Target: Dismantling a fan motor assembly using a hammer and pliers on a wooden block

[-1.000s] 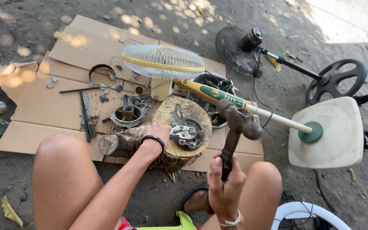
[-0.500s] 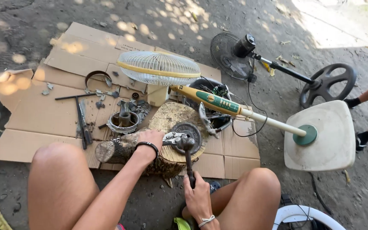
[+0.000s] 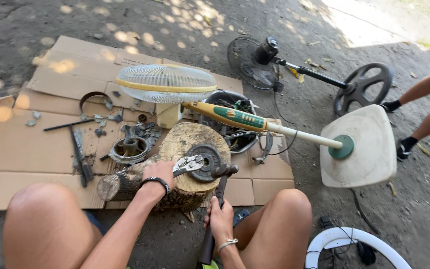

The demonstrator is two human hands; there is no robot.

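Hammer gripped in right hand; left hand pins motor.

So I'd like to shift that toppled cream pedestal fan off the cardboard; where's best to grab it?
Grip the bare cream pole between the green-and-yellow sleeve and the square base, fingers coming down from above. It lies nearly flat, slim and uncovered there; the wire grille is wide and flimsy.

Bright daylight filters through foliage, dappling the cardboard sheet and dirt ground with soft spots. The top right corner glares white. Focus is sharp; edges bend slightly.
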